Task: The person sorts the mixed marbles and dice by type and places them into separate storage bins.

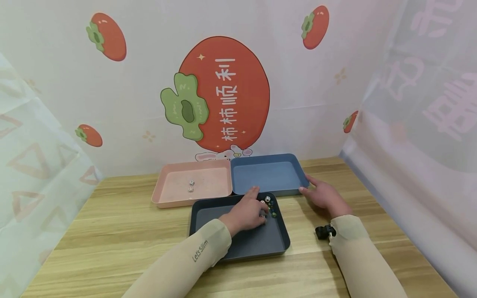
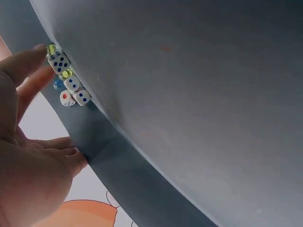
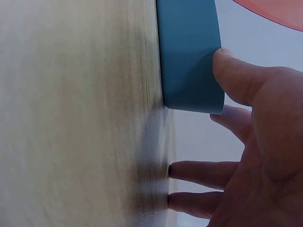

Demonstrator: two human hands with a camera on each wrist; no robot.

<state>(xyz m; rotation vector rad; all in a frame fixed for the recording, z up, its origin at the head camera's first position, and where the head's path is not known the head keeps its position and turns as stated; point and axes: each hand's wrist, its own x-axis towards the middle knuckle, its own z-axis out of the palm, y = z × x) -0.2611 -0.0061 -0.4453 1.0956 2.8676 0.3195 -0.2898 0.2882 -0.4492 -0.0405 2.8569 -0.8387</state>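
From the head view: three trays on a wooden table (image 1: 112, 231), a pink tray (image 1: 167, 198) at ten o'clock with two white dice (image 1: 191, 186) inside, a blue tray (image 1: 294, 165) at one o'clock beside it showing a bare floor, a dark tray (image 1: 238, 244) nearest the person, touching both. In the dark tray's far right corner, a small cluster of dice and beads (image 1: 269, 205). Left hand (image 1: 246, 213) down inside the dark tray, index finger stretched toward twelve o'clock, other fingers curled low beside the cluster; pinching or not, cannot tell from here. Right hand (image 1: 325, 194) flat on the table at three o'clock, fingers loosely spread, tips against the blue tray's near right corner. Over to the left wrist view: dark tray wall (image 2: 199, 94) filling most of the shot, white dice with blue pips (image 2: 71, 80) lined up against it, one die with a red pip, green and blue beads tucked among them. Left hand (image 2: 28, 142) at eight o'clock, fingers extended and slightly apart, one fingertip just beside the topmost die, nothing gripped. On to the right wrist view: blue tray's outer wall (image 3: 189, 56) at twelve o'clock, right hand (image 3: 255, 142) at four o'clock, one digit pressed on that wall, other fingers straight and spread, tips on the table.
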